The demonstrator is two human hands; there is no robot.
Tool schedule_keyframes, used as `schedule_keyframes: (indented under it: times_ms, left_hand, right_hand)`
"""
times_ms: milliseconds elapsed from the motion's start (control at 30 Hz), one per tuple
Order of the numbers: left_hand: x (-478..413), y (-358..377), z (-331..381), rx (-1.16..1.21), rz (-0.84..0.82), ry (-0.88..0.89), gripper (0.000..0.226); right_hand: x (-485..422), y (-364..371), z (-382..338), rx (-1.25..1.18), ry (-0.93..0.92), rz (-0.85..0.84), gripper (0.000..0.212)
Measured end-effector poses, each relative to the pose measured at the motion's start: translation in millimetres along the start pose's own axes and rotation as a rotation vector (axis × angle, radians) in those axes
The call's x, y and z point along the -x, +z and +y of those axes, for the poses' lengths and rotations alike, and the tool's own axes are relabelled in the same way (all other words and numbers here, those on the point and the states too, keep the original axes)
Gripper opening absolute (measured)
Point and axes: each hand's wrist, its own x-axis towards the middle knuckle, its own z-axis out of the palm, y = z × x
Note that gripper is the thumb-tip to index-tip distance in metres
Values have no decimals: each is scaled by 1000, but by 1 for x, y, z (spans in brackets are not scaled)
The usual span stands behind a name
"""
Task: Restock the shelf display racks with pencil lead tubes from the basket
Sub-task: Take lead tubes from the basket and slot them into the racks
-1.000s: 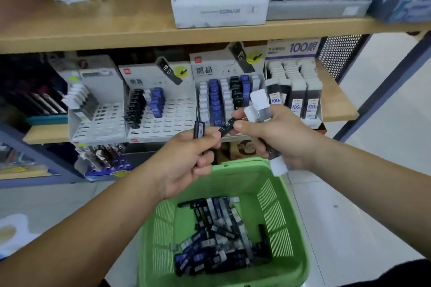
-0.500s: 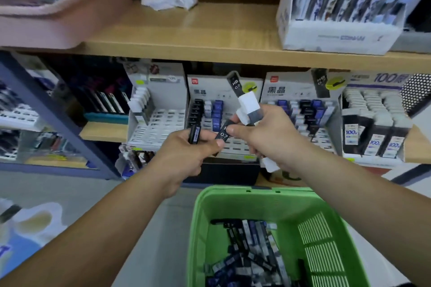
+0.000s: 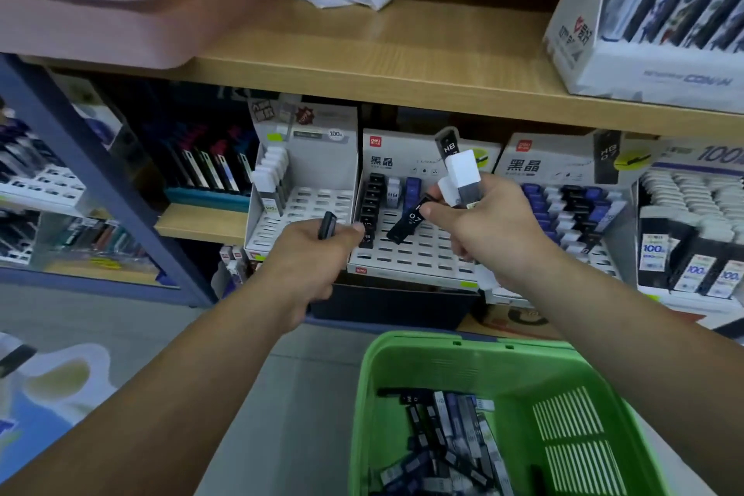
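Note:
My left hand [image 3: 312, 254] grips one black lead tube [image 3: 327, 225] upright, just left of the middle white display rack [image 3: 418, 250]. My right hand [image 3: 483, 225] holds a white-capped tube bundle [image 3: 463, 181] and pinches a black 0.7 tube [image 3: 408, 223] tilted over that rack's slots. The rack holds a column of black tubes [image 3: 372, 205] at its left and a few blue ones. A green basket [image 3: 402, 374] with several black and blue tubes [image 3: 451, 443] sits below, near me.
Another slotted rack [image 3: 298, 209] stands to the left, mostly unfilled. A fuller rack [image 3: 571, 209] and a 100-lead box [image 3: 692, 238] stand to the right. A wooden shelf [image 3: 402, 64] overhangs the racks, bearing a pink tray [image 3: 120, 12] and a white pen box [image 3: 644, 52].
My view has moved closer to the racks. My hands have drawn apart; the left hand with its tube moved left, and the right hand's black tube now hangs over the middle rack.

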Motion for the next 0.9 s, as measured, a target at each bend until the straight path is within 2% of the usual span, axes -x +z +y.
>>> schedule_keyframes:
  times_ms: [100, 167, 333, 400, 533, 600, 700, 767, 833, 900]
  left_hand:
    - [-3, -10, 2, 69, -4, -142, 42]
    - [-3, -12, 2, 152, -14, -179, 43]
    - [-2, -7, -4, 22, -70, -83, 10]
    - [-3, -8, -7, 0, -86, -71, 15]
    - [-1, -11, -9, 11, -95, -39, 17]
    - [0, -14, -9, 45, -68, -15, 13]
    - [1, -20, -9, 148, -8, -18, 26]
    - [5, -23, -6, 185, 21, -6, 26]
    - [7, -26, -3, 132, 47, 26, 24]
    - [8, -28, -3, 31, 83, 78, 22]
  right_hand:
    - [-1, 1, 7, 95, -50, 19, 12]
    - [-2, 5, 14, 183, -73, 16, 12]
    - [-4, 18, 18, 104, -57, -47, 12]
    - [-6, 28, 19, 109, -89, -75, 15]
    - [-10, 47, 30, 316, -190, -50, 14]
    - [-13, 53, 35, 377, -229, -44, 17]
    - [-16, 57, 34, 459, -326, -59, 15]
    - [-14, 59, 30, 583, -409, -101, 14]
    - [-11, 64, 27, 696, -451, -152, 24]
    - [-12, 68, 28, 694, -406, -186, 20]
